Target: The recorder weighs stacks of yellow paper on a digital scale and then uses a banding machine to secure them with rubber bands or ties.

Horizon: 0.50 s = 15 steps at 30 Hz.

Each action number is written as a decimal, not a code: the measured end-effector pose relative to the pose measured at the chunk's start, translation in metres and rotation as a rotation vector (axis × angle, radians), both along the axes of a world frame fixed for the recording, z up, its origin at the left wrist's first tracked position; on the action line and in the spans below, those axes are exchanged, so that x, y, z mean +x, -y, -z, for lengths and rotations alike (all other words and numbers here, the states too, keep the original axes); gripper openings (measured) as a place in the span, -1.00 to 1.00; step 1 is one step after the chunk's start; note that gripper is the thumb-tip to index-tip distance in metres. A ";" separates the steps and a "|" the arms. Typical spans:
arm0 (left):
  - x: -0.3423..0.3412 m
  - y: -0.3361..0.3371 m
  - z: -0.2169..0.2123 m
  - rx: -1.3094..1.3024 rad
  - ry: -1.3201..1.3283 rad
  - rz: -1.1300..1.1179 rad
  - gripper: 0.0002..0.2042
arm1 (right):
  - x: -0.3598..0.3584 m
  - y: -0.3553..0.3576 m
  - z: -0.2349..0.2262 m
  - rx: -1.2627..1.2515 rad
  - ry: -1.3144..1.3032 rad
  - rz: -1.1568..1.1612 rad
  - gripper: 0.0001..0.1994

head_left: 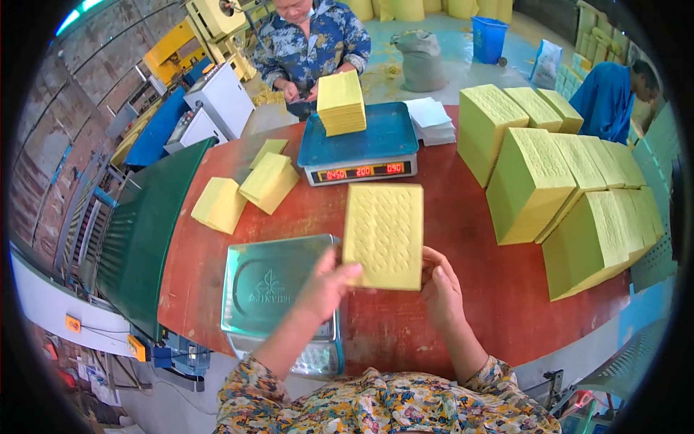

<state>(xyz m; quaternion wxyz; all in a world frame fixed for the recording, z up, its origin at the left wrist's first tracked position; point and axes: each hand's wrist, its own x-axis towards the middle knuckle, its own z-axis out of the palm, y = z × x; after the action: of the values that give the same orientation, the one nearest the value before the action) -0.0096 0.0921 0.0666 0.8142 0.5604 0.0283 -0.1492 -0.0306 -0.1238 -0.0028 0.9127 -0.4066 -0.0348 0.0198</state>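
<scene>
Between my two hands is a stack of yellow paper [383,239], its face embossed with rows of slanting dents, held up over the red table. My left hand [329,286] grips its lower left corner, thumb on the face. Curled fingers of my right hand [442,289] press against its lower right edge. Under my left forearm lies a scale with a bare metal pan [249,278]. Farther off, a second scale [361,172] with a blue tray [390,134] and lit red digits bears another yellow paper stack [342,105].
Loose yellow paper stacks [219,205] lie on the left of the red table [434,210]. Several tall stacks [531,195] stand in rows on the right. White sheets [431,119] sit beyond the far scale. One person [311,43] faces me; another in blue [603,101] bends at the right.
</scene>
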 end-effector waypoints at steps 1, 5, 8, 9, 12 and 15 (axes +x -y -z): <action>0.020 -0.009 -0.014 -0.018 0.030 0.002 -0.50 | 0.006 0.003 0.003 0.008 0.007 0.009 -0.58; 0.134 -0.037 -0.061 -0.078 0.209 -0.084 -0.52 | 0.023 0.002 0.053 -0.151 -0.158 0.025 -0.62; 0.234 -0.057 -0.084 -0.044 0.262 -0.074 -0.56 | 0.017 -0.010 0.082 -0.182 -0.339 -0.054 -0.66; 0.264 -0.058 -0.090 -0.030 0.243 -0.091 -0.57 | 0.015 -0.014 0.084 -0.304 -0.251 -0.036 -0.68; 0.342 -0.068 -0.089 0.036 0.231 -0.110 -0.58 | 0.011 -0.022 0.088 -0.586 -0.046 -0.004 -0.70; 0.396 -0.064 -0.072 0.085 0.161 -0.169 -0.58 | 0.015 -0.018 0.083 -0.789 0.083 0.042 -0.72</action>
<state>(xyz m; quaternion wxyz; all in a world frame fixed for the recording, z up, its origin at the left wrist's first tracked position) 0.3865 0.1561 0.1389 0.7991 0.6001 0.0163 -0.0333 -0.0154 -0.1061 -0.0854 0.6843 -0.7272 -0.0531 -0.0036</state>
